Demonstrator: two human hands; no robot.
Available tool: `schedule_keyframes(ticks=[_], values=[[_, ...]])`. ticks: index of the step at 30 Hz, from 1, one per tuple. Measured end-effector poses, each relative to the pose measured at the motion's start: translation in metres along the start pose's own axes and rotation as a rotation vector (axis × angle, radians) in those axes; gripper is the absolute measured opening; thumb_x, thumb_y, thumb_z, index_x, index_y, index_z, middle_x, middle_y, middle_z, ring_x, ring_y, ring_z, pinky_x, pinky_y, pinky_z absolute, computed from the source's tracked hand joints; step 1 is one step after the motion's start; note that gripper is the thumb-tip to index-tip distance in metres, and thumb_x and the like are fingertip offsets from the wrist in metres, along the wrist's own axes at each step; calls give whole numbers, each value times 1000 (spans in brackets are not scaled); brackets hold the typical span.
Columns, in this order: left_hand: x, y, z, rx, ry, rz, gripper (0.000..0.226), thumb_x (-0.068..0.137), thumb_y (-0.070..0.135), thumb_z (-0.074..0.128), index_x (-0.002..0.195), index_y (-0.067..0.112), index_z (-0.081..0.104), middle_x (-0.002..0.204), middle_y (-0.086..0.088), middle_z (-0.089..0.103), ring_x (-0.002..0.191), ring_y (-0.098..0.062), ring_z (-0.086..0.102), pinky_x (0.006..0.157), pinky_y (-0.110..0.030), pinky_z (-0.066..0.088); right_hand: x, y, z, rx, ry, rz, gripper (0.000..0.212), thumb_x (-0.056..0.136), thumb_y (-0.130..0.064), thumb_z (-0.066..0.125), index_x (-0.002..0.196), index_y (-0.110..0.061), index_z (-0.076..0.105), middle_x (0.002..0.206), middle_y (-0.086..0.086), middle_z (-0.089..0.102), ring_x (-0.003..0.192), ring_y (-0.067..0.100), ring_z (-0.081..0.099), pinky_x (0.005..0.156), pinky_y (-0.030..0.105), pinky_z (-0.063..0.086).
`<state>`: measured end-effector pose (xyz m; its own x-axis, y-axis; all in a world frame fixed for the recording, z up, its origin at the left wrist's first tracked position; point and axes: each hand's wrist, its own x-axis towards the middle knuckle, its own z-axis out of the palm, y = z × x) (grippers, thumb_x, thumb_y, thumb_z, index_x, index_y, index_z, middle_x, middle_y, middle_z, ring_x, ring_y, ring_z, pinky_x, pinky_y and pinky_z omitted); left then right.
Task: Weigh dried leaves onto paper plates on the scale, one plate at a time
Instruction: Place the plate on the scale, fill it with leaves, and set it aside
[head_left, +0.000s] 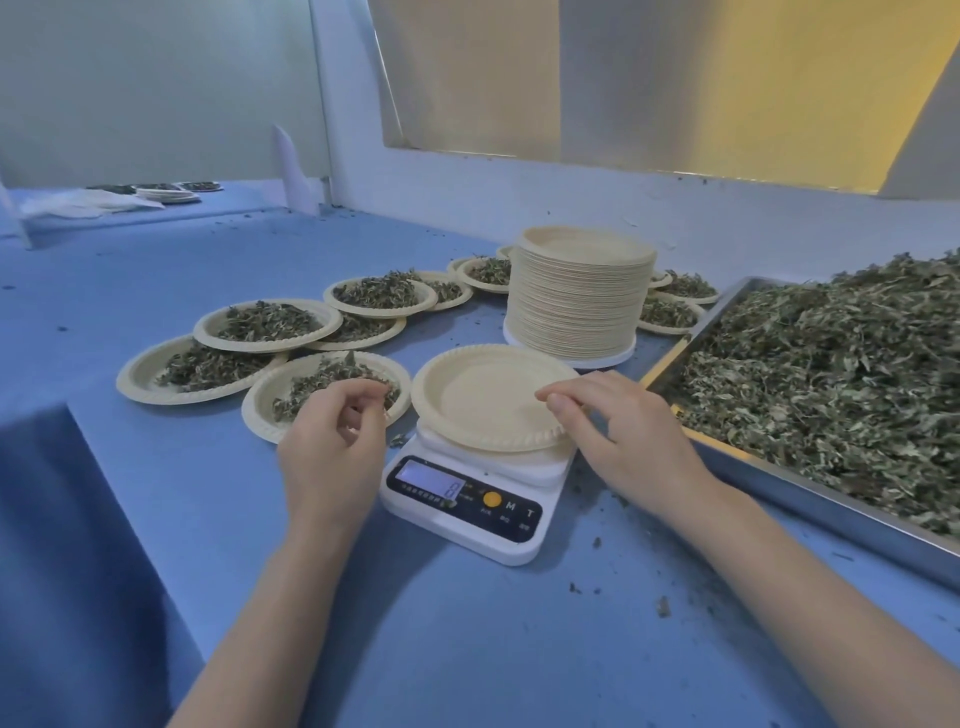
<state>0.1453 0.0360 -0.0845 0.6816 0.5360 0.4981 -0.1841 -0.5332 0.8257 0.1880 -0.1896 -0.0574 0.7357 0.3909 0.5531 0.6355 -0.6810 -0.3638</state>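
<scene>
Dried green leaves (831, 374) in the steel tray look light, crumbly; pinch loosely. Left hand (332, 436) half-curled, empty; right hand (623, 436) touches the cream paper plate (483, 395).

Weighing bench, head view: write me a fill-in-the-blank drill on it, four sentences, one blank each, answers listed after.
1. The paper plate sitting on the scale holds ____ leaves.
2. The metal tray of dried leaves lies on the person's ____ side.
3. The stack of empty plates stands ____ the scale.
4. The right hand touches the plate's ____.

Missing words: no; right; behind; rim
</scene>
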Motion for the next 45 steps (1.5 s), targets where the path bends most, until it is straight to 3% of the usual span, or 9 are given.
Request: schedule_keyframes(ticks=[12, 17, 23, 28, 33, 36, 38, 42, 45], values=[[-1, -1, 1, 25, -16, 38, 18, 88, 8, 56, 88, 23, 67, 81, 7, 62, 72, 0, 52, 65, -5, 37, 1, -2, -2, -28, -19, -6, 25, 98, -27, 49, 109, -20, 70, 105, -10, 68, 102, 7, 54, 88, 20, 37], [-7, 30, 7, 44, -6, 298, 15, 87, 3, 57, 91, 12, 67, 82, 2, 60, 69, -2, 50, 67, -6, 36, 3, -4, -12, -18, 5, -4, 24, 98, -27, 50, 109, -21, 70, 107, -10, 67, 104, 8, 54, 91, 23, 38], [-25, 106, 64, 45, -359, 579, 20, 83, 1, 57, 101, 7, 66, 100, -5, 59, 93, -19, 50, 82, -23, 38, 5, 12, -49, -128, -36, 12, 27, 93, -24, 55, 116, -17, 64, 108, -3, 63, 102, 14, 53, 85, 23, 37], [-46, 142, 140, 165, -712, 550, 34, 86, -2, 45, 118, 4, 52, 115, -15, 51, 110, -31, 45, 91, -41, 38, -13, 56, -96, -168, -7, 211, 34, 85, -18, 61, 119, -24, 61, 96, -10, 56, 86, 6, 50, 76, 17, 34], [-61, 154, 189, 410, -985, 402, 33, 87, 8, 50, 121, 6, 46, 119, -17, 45, 109, -35, 48, 87, -40, 42, -32, 111, -129, -321, -265, 435, 66, 79, -48, 64, 139, -31, 42, 122, -2, 57, 85, 7, 51, 75, 22, 35], [-54, 163, 202, 526, -1133, 300, 25, 87, 8, 51, 110, 2, 45, 104, -14, 54, 92, -28, 53, 63, -29, 42, -35, 133, -130, -273, -479, 582, 89, 70, -56, 71, 145, -30, 32, 139, 0, 49, 117, 18, 51, 88, 24, 38], [-48, 169, 207, 595, -1193, 279, 20, 83, 6, 57, 99, 5, 44, 84, -8, 52, 78, -24, 50, 48, -26, 35, -30, 142, -120, -296, -574, 569, 86, 70, -48, 75, 144, -25, 36, 138, 2, 50, 123, 21, 50, 97, 28, 41], [-41, 167, 220, 652, -1245, 261, 52, 78, 16, 70, 122, 4, 44, 110, -12, 59, 97, -26, 57, 64, -26, 42, -4, 145, -120, -147, -715, 484, 71, 70, -40, 77, 134, -35, 47, 108, -10, 61, 88, 9, 63, 74, 24, 48], [-34, 160, 226, 632, -1263, 203, 63, 75, 22, 76, 123, 5, 40, 95, -5, 53, 86, -22, 51, 64, -27, 41, 25, 152, -128, -28, -606, 477, 56, 83, -29, 64, 136, -33, 46, 111, -9, 59, 69, -3, 62, 56, 13, 46]])
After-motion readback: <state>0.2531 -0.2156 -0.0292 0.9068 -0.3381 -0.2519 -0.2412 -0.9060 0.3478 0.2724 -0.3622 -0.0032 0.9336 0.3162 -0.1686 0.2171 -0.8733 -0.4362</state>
